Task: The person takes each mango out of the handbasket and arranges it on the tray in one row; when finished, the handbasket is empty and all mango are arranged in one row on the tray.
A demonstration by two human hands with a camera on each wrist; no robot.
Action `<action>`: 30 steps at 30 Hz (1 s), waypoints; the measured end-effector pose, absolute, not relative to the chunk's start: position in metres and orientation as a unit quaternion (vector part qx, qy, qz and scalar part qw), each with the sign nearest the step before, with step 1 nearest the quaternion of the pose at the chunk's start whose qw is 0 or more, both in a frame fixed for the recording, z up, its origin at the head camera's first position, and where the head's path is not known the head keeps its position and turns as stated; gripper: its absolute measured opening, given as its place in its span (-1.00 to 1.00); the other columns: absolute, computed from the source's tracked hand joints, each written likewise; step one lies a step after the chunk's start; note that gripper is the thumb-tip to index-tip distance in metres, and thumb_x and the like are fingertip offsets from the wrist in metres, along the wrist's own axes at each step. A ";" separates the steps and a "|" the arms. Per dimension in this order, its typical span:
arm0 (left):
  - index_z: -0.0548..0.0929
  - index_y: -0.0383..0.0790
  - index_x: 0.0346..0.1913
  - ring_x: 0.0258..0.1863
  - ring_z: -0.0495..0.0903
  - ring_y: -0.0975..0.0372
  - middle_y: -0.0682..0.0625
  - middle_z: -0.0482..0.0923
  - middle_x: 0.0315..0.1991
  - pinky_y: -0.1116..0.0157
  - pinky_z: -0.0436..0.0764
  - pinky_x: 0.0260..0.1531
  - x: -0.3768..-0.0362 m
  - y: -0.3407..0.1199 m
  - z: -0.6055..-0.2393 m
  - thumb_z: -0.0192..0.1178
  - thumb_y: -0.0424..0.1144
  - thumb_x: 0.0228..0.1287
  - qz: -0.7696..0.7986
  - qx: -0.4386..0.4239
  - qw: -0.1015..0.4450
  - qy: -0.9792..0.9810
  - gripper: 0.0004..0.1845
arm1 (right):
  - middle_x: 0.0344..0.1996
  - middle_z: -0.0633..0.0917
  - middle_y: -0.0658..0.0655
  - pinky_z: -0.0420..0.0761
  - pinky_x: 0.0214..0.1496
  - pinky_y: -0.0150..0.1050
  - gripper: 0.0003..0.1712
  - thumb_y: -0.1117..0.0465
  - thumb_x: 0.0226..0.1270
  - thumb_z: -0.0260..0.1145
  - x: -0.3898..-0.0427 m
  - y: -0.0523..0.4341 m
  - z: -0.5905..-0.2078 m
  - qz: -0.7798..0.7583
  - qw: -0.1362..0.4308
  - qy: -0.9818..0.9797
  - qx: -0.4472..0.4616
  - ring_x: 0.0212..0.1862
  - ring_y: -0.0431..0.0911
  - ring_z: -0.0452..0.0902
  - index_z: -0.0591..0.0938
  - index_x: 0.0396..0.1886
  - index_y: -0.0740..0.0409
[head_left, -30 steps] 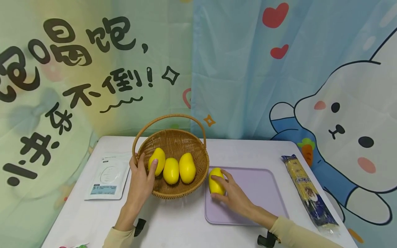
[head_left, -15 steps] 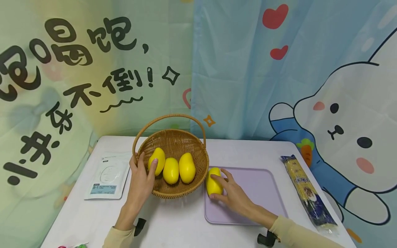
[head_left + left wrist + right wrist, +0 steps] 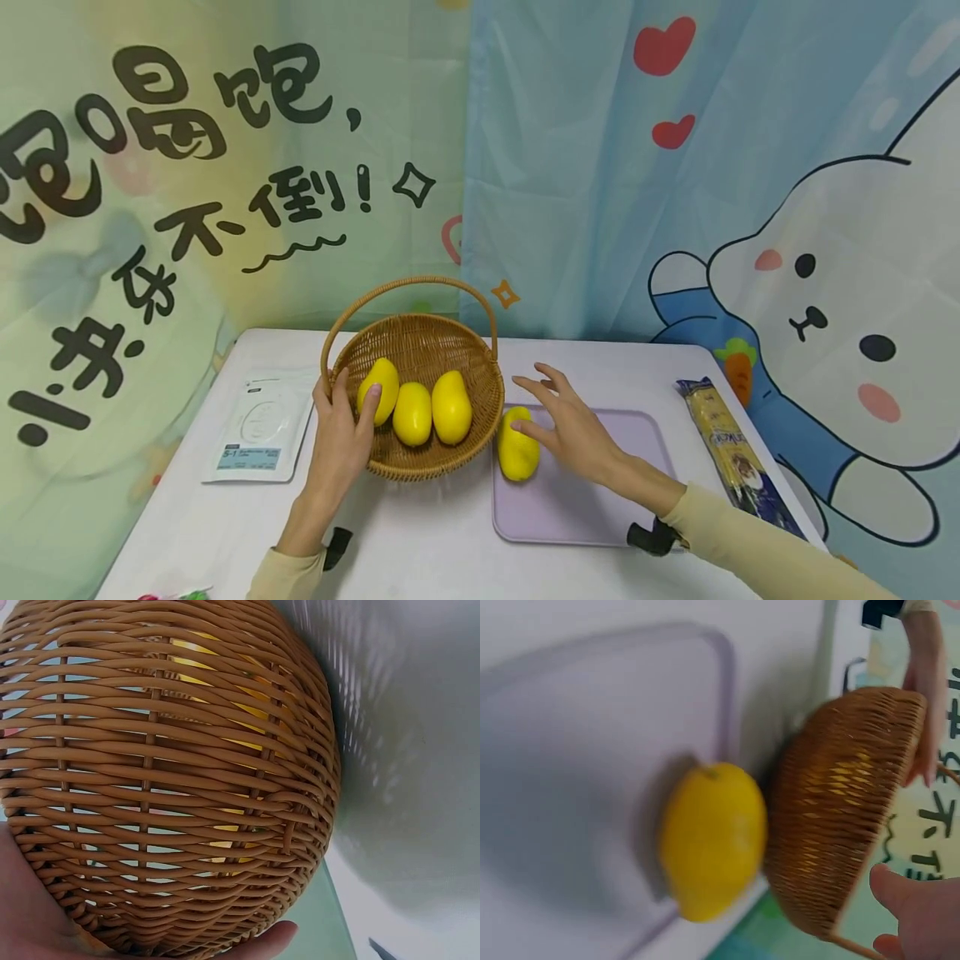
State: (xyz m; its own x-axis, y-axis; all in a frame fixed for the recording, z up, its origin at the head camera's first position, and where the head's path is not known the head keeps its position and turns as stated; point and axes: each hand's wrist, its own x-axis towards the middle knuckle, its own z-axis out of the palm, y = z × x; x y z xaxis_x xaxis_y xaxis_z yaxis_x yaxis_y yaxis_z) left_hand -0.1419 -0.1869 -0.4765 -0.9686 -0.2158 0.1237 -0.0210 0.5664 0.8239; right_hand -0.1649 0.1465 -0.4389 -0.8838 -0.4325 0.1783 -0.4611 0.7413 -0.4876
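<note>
A brown wicker basket [image 3: 412, 333] with a tall handle holds three yellow mangoes [image 3: 452, 408]. My left hand [image 3: 341, 442] grips its left rim, thumb on the inner side; the left wrist view shows the woven wall [image 3: 165, 780] with yellow behind the gaps. Another mango [image 3: 517, 462] lies at the left edge of the lilac tray [image 3: 555, 517], close beside the basket. Over that mango hovers my right hand [image 3: 573, 429], its fingers spread and holding nothing. From the right wrist, the whole mango [image 3: 712, 840] shows apart from the fingers.
A white pouch [image 3: 258, 425] lies left of the basket. On the right is a long blue and gold packet [image 3: 731, 450], partly covered by my right sleeve. A printed curtain [image 3: 555, 167] hangs behind the white table [image 3: 420, 533].
My right hand shifted the mango slightly left on the tray, then let go and lifted away up and right, fingers spreading. The left hand and basket have stayed put.
</note>
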 end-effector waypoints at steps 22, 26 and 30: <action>-0.01 -0.30 0.62 0.46 0.24 -0.25 -0.33 -0.26 0.61 -0.21 0.37 0.36 -0.143 -0.187 -0.479 -0.14 0.34 0.51 -0.459 0.070 0.104 -0.880 -0.07 | 0.54 0.22 0.22 0.57 0.29 0.09 -0.30 -0.12 0.45 0.31 -0.222 0.055 -0.352 0.235 0.006 -0.905 0.356 0.38 0.16 0.44 0.39 0.51 -0.09; -0.02 -0.29 0.62 0.47 0.23 -0.25 -0.33 -0.27 0.61 -0.21 0.36 0.37 -0.144 -0.187 -0.480 -0.15 0.34 0.51 -0.458 0.071 0.102 -0.880 -0.07 | 0.51 0.28 0.29 0.53 0.34 0.10 -0.26 -0.09 0.44 0.33 -0.230 0.048 -0.356 0.221 -0.061 -0.906 0.356 0.43 0.18 0.38 0.38 0.52 0.00; -0.01 -0.29 0.62 0.46 0.24 -0.24 -0.33 -0.27 0.61 -0.20 0.37 0.37 -0.143 -0.187 -0.479 -0.15 0.34 0.51 -0.458 0.071 0.105 -0.880 -0.07 | 0.50 0.33 0.30 0.41 0.45 0.12 -0.22 -0.09 0.42 0.36 -0.239 0.043 -0.360 0.218 -0.141 -0.902 0.346 0.52 0.18 0.23 0.37 0.52 0.06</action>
State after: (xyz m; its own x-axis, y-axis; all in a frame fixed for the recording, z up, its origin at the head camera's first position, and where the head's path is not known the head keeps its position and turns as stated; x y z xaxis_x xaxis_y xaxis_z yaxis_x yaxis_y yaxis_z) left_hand -0.1433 -0.1868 -0.4790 -0.9677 -0.2213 0.1203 -0.0285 0.5708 0.8206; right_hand -0.2395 0.0430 -0.3602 -0.7216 -0.6845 -0.1034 -0.5619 0.6664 -0.4900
